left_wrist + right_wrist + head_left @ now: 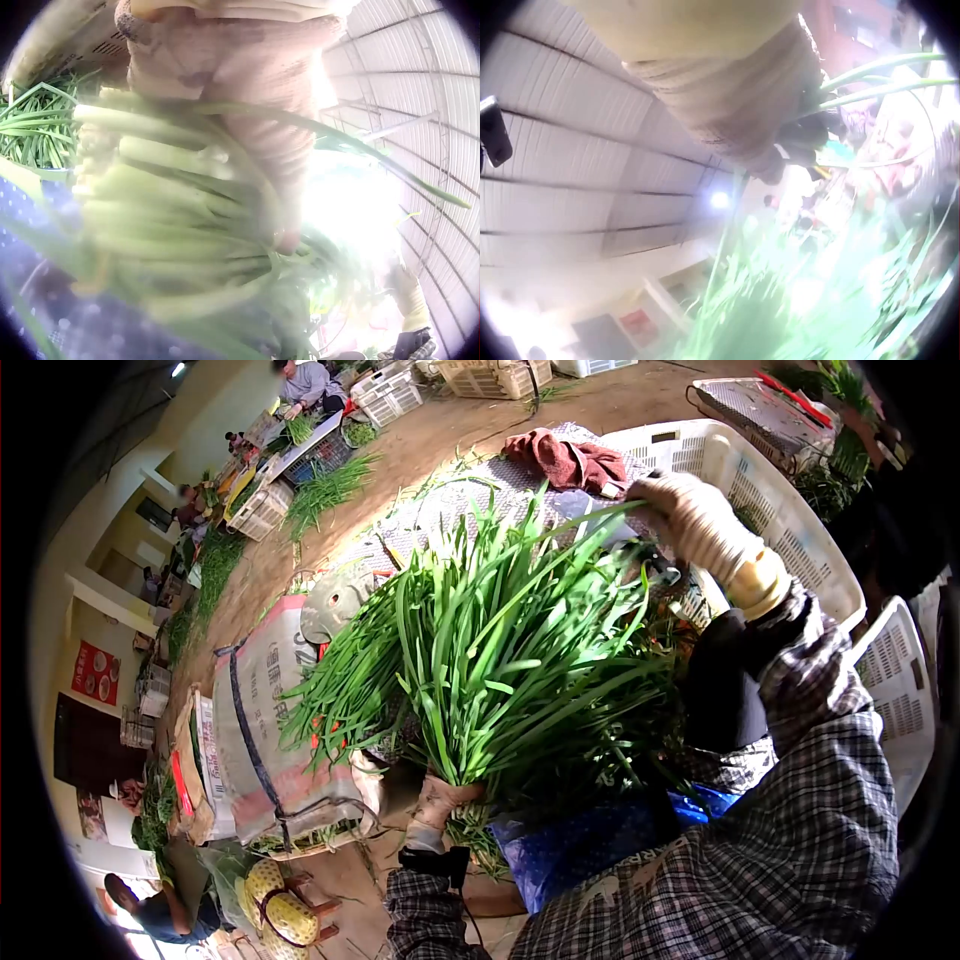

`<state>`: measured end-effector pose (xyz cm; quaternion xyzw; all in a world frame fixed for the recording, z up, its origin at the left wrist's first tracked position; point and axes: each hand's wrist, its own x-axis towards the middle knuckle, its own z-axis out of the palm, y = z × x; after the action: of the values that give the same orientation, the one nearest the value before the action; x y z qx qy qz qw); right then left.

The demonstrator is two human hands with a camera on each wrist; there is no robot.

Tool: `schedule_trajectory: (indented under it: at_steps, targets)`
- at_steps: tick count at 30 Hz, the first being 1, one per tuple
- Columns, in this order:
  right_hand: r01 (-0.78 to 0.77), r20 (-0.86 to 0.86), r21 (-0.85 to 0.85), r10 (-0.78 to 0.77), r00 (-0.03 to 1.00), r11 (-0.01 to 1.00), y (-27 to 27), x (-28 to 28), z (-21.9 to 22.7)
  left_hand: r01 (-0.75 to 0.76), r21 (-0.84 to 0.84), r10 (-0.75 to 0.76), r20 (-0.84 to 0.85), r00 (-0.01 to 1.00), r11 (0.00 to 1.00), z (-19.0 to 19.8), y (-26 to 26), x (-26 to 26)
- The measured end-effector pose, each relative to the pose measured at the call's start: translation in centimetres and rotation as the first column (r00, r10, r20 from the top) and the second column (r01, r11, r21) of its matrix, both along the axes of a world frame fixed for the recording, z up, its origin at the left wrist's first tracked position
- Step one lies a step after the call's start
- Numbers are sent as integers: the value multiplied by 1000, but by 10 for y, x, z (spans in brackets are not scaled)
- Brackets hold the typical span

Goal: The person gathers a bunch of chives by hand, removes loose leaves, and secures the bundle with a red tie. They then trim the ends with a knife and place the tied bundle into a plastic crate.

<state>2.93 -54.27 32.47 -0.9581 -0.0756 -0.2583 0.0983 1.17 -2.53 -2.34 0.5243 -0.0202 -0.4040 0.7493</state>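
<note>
A thick bunch of green chives [490,650] stands upright in the middle of the head view, leaves fanning up and left. My gloved left hand [440,800] grips the bunch around its pale stalks [165,195] at the bottom. My gloved right hand [690,515] is raised at the upper right, its fingers curled around the tips of a few long leaves [870,82] at the top of the bunch. Both sleeves are checked fabric.
White plastic crates [770,510] stand to the right, and a red cloth [565,460] lies on a mat behind. A printed sack [265,720] lies at left, with more chives [330,485] and people on the dirt floor beyond. A blue bag [600,840] sits below the bunch.
</note>
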Motion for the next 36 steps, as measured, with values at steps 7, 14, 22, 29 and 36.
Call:
schedule_trajectory:
  at_steps: [7, 14, 22, 29, 36]
  targets:
    - [195, -331, -608, -469, 819, 770, 1, 28, 66, -111, 49, 97, 228, 969, 993, 101, -41, -17]
    - [-126, 338, -453, 301, 892, 882, 77, 75, 163, -64, 363, -198, 638, 744, 929, 152, -58, -26]
    - [-613, -800, 284, 535, 272, 737, 185, -71, 18, -515, 727, -724, 638, 262, 454, 86, -15, -30]
    - [212, -397, 918, 811, 430, 336, 134, -62, -192, -38, 405, -119, 356, 927, 914, 229, -78, -22]
    - [-349, -7, 848, 668, 745, 398, 179, -54, -127, 196, 148, -136, -343, 929, 969, 214, -37, -11]
